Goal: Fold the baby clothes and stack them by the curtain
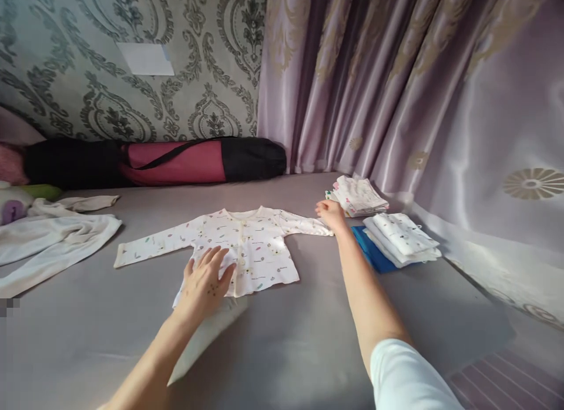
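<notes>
A small white long-sleeved baby shirt (pixel 255 239) with a coloured print and a button front lies spread flat on the grey bed sheet (pixel 308 339), sleeves stretched out to both sides. My left hand (pixel 207 281) rests flat on the shirt's lower left part, fingers spread. My right hand (pixel 329 213) reaches out to the end of the shirt's right sleeve, its fingers closed on the cuff.
Folded printed clothes (pixel 358 195) and a second folded pile (pixel 403 237) on something blue (pixel 372 252) sit at the right. White garments (pixel 53 237) lie loose at the left. A red and black long bag (pixel 176 160) lies along the wall. Purple curtains (pixel 418 93) hang right.
</notes>
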Tool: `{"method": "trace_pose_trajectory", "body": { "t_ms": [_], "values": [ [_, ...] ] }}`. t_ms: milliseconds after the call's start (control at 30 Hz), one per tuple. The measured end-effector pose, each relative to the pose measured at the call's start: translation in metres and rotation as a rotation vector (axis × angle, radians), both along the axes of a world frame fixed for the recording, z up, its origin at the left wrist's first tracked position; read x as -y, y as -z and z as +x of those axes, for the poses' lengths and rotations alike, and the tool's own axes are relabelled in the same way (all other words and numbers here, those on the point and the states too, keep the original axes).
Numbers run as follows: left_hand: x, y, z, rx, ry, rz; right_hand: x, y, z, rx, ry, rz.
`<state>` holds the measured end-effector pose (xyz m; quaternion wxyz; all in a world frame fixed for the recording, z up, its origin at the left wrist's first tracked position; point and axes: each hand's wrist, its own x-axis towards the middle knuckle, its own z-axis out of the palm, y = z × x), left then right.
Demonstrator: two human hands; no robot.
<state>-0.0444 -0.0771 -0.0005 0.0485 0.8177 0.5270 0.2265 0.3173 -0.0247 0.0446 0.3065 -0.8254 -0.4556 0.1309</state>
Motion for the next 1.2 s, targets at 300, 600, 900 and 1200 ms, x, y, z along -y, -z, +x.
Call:
{"method": "trace_pose_trajectory", "body": {
  "t_ms": [300,600,900,1200],
  "values": [
    [-0.108,-0.020,0.099,0.099,0.156,-0.212,0.026,0.026,0.042,0.166,0.149,-0.300],
    [-0.163,-0.009,0.178,-0.055,0.248,-0.223,0.016,0.037,0.036,0.201,0.065,-0.261],
    [-0.161,-0.002,0.188,-0.111,0.196,-0.253,0.017,0.039,0.045,-0.056,0.051,-0.212],
    [-0.135,0.017,0.190,0.159,-0.012,-0.193,0.007,0.033,0.036,-0.244,0.148,0.095]
  ]
}}
